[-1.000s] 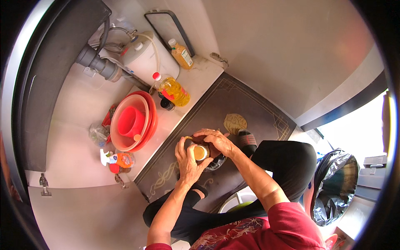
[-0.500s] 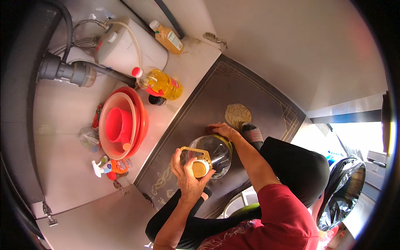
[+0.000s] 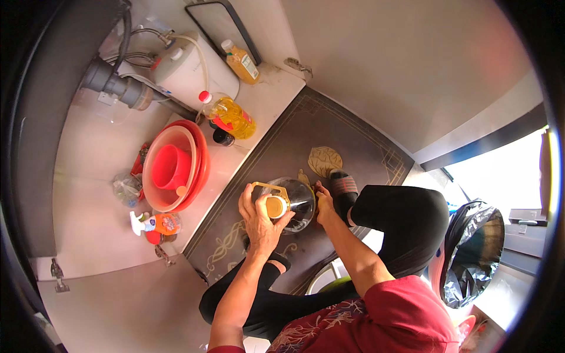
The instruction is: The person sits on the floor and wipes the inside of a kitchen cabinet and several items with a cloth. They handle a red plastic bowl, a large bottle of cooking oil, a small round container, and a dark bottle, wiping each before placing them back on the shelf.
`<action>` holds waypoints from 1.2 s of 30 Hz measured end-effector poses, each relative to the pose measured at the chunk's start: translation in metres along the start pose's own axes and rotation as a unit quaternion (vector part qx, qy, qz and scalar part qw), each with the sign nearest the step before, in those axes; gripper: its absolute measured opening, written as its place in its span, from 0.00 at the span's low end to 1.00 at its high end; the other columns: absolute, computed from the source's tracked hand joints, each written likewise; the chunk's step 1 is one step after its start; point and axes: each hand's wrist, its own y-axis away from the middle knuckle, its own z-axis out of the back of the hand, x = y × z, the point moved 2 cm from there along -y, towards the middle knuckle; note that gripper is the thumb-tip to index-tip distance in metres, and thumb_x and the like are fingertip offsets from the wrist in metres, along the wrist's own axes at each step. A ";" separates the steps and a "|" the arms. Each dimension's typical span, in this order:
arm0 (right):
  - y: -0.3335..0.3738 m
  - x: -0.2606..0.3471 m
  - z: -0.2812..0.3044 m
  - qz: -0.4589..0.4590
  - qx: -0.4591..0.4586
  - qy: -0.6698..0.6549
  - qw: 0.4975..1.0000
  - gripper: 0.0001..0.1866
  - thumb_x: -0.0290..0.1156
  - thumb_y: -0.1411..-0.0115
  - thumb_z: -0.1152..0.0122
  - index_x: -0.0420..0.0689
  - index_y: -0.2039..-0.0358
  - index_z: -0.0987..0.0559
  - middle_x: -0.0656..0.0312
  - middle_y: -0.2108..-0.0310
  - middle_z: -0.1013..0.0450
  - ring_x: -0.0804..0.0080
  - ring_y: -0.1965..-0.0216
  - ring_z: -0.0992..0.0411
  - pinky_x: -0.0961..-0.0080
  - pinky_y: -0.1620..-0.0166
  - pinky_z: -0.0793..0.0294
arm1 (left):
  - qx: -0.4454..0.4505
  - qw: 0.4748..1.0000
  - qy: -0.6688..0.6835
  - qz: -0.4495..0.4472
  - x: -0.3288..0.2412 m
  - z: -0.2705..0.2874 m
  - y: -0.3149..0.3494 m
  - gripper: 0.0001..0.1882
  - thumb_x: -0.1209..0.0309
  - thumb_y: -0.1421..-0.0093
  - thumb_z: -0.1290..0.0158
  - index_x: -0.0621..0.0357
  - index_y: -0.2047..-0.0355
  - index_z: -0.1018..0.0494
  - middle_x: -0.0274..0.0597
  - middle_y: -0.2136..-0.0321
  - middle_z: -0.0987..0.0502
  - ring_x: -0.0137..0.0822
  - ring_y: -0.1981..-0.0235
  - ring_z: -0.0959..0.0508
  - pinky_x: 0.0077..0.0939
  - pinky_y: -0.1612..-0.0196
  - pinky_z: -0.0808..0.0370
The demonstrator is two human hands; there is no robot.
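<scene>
A big clear plastic jug (image 3: 299, 201) with a yellow cap and a yellow handle stands on the dark mat in front of me. My left hand (image 3: 261, 222) is closed on the handle and neck, its fingers wrapped around beside the cap. My right hand (image 3: 323, 204) has its fingers curled against the jug's right side, by a yellowish strip. Whether anything thin lies under those fingers is hidden.
Inside the open cabinet at left are nested red and pink basins (image 3: 200, 176), a spray bottle (image 3: 163, 223), a yellow oil bottle (image 3: 233, 119), an amber bottle (image 3: 241, 63) and a white tank (image 3: 197, 67). A black-lined bin (image 3: 474, 253) stands at right. My slippered foot (image 3: 343, 187) is near the jug.
My right hand has drawn back from the jug's far side to its right side, its fingers now curled. The left hand keeps its hold. My view has shifted somewhat.
</scene>
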 end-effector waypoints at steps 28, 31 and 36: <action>0.155 0.053 -0.039 0.550 0.134 0.420 0.709 0.15 0.21 0.48 0.44 0.44 0.58 0.24 0.57 0.54 0.30 0.61 0.54 0.33 0.70 0.51 0.34 | 0.032 0.999 0.004 0.016 0.009 0.006 0.015 0.51 0.69 0.70 0.29 0.52 0.47 0.49 0.53 0.40 0.53 0.58 0.39 0.51 0.48 0.41 0.42; 0.143 0.067 -0.017 0.338 0.203 0.324 0.860 0.11 0.18 0.49 0.42 0.42 0.63 0.23 0.60 0.62 0.30 0.70 0.60 0.31 0.78 0.56 0.32 | 0.037 0.997 0.064 0.013 0.006 0.022 0.009 0.52 0.71 0.66 0.34 0.56 0.43 0.53 0.61 0.40 0.56 0.60 0.38 0.53 0.46 0.39 0.46; 0.217 0.091 -0.084 0.602 0.268 0.415 0.627 0.12 0.22 0.53 0.38 0.45 0.65 0.23 0.59 0.61 0.32 0.63 0.59 0.33 0.72 0.56 0.31 | 0.017 0.721 0.558 0.410 0.051 0.034 0.018 0.43 0.57 0.54 0.49 0.51 0.38 0.53 0.48 0.47 0.44 0.42 0.44 0.43 0.51 0.46 0.43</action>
